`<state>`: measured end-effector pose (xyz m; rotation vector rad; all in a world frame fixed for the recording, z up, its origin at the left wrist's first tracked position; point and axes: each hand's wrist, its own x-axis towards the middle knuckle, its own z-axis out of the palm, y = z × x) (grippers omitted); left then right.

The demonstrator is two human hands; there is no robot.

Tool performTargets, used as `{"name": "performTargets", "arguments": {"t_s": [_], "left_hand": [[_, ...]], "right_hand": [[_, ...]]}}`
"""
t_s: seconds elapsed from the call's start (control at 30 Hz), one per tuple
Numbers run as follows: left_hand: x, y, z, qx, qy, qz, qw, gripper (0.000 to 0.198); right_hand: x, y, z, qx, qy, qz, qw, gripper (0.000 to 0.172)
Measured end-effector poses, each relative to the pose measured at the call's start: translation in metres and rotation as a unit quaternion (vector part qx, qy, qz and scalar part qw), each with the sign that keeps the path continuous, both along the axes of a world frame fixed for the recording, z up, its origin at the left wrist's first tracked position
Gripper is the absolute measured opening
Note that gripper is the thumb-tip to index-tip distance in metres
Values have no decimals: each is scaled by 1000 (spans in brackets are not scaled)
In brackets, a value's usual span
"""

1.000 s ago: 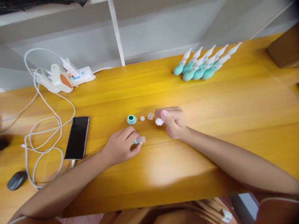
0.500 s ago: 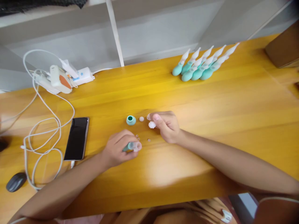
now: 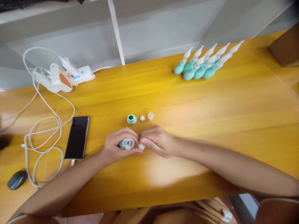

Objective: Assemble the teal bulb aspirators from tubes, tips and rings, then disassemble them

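Observation:
My left hand (image 3: 114,146) is wrapped round a teal bulb syringe body (image 3: 122,143), whose clear, round open end (image 3: 130,143) faces up. My right hand (image 3: 158,141), closed, pinches a small white ridged piece (image 3: 141,146) between thumb and fingers. That piece is close beside my left fingertips; whether they touch it I cannot tell. Behind the hands stand a small teal bulb (image 3: 131,119) with a dark opening, a little white ball-like piece (image 3: 142,118) and a clear flanged cap (image 3: 150,116).
Several assembled teal bulbs with white pointed tips (image 3: 205,67) stand at the back right. A phone (image 3: 77,137), looped white cables (image 3: 58,124), a power strip (image 3: 85,74) and a black mouse (image 3: 17,179) occupy the left. A brown box (image 3: 286,46) is at the far right.
My right hand has moved left and nearer to me with the white ridged piece, to beside my left hand. The clear cap now shows fully; tiny rings on the table are now hidden.

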<state>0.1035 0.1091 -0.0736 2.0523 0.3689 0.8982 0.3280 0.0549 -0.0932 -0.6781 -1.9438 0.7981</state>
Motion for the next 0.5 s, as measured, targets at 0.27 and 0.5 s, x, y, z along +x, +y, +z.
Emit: {"name": "performTargets", "arguments": {"t_s": [0.27, 0.5], "left_hand": [[1, -1, 1, 1, 7, 13, 1000, 13], [-3, -2, -15, 189, 133, 1, 973, 5]], "right_hand": [[9, 6, 4, 6, -2, 16, 1000, 44], [45, 33, 10, 87, 119, -202, 968, 51]]}}
